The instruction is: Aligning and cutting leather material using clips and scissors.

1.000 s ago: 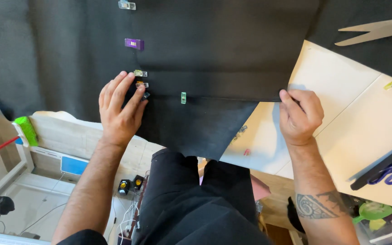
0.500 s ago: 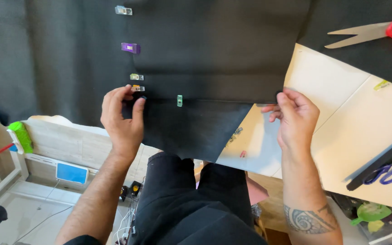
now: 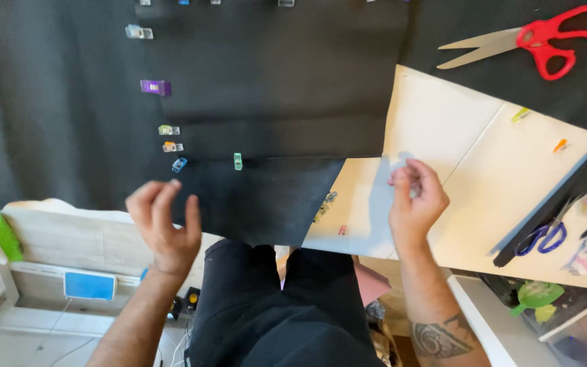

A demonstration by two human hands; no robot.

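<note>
Both hands hover at the near edge of black fabric pinned with sewing clips.

The left hand is open, fingers spread, holding nothing; a blue clip sits just beyond its fingertips. The right hand has curled fingers over the white table; whether they pinch anything is unclear.

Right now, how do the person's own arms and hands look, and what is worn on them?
Both forearms are bare, with no sleeves, gloves, watch or rings visible. The left hand is unmarked. The arm of the right hand carries a dark patterned tattoo on the forearm.
</note>
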